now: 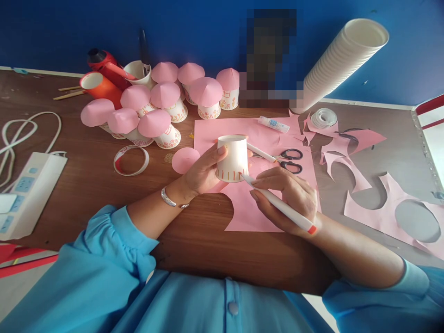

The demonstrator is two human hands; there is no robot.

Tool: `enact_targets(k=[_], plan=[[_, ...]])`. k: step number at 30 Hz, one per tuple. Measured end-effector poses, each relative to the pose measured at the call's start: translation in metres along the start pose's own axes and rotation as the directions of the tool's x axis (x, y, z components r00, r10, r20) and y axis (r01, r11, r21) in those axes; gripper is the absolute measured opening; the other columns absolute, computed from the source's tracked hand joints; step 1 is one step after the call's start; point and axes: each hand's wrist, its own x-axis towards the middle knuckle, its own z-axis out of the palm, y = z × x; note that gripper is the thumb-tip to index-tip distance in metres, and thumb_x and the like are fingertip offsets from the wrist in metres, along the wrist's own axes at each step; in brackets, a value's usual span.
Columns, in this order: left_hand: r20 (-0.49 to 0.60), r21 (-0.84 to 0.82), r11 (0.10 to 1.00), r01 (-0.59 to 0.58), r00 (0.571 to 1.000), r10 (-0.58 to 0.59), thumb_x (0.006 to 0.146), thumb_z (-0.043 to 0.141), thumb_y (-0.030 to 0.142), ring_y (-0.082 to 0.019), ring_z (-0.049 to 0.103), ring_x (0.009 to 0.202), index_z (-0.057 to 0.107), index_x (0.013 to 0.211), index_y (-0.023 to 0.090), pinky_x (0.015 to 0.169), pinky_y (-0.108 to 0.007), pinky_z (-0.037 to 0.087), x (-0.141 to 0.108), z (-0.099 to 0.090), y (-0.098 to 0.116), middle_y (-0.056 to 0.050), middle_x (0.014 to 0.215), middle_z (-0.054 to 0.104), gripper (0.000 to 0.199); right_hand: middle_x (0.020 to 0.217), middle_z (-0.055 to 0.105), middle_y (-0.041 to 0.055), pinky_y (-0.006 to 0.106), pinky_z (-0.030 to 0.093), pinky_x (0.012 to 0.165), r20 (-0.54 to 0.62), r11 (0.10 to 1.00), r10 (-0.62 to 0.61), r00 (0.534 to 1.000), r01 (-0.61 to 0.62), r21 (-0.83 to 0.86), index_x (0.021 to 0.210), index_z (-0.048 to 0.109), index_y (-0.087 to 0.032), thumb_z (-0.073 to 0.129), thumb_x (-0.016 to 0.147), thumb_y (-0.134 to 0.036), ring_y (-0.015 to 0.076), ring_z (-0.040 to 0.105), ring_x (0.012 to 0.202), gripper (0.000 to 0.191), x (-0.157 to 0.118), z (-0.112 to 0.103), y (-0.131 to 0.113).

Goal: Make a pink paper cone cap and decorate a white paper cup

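Note:
My left hand (208, 169) is closed round a white paper cup (231, 157), held upside down above the table. Short orange and yellowish strokes run along the cup's lower rim. In my right hand (287, 196) is a white marker (280, 206) with a red-orange end, its tip touching the cup near that rim. Another white marker (262, 152) slants behind the cup; whether my left hand touches it I cannot tell. Close by lie black-handled scissors (291, 162) on pink paper (267, 210). A pink paper disc (185, 161) lies left of the cup.
Several upturned cups with pink cone roofs (206, 91) stand at the back left, near an orange cup (92, 83). A tall cup stack (340, 64) leans back right. A glue stick (274, 124), tape roll (131, 160), paper scraps (367, 208) and power strip (34, 194) lie around.

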Motion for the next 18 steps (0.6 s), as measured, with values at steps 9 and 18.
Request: enact_targets(k=[9,18], plan=[[-0.011,-0.020,1.000,-0.010,1.000,0.010,0.084,0.071,0.060,-0.028,0.068,0.101,0.071,0.114,0.019,0.077,-0.038,0.055,0.0004,0.0010,-0.0003,-0.012,0.109,0.071,0.051,0.079,0.072,0.0043,0.028,0.056,0.055,-0.011,1.000,-0.003,1.000,0.003,-0.002,0.099,0.064,-0.021,0.067,0.090,-0.011,0.0181,0.072,0.068,0.013,-0.0001,-0.0001,0.0005],[-0.012,-0.039,0.999,-0.004,1.000,0.004,0.084,0.072,0.062,-0.032,0.069,0.108,0.064,0.132,0.020,0.081,-0.040,0.056,0.0003,-0.0026,-0.0031,-0.014,0.115,0.073,0.064,0.079,0.071,0.0054,0.027,0.057,0.054,-0.034,0.999,-0.026,0.999,0.026,0.018,0.100,0.061,-0.019,0.068,0.090,-0.009,0.0169,0.072,0.067,0.016,-0.0006,0.0012,0.0015]])
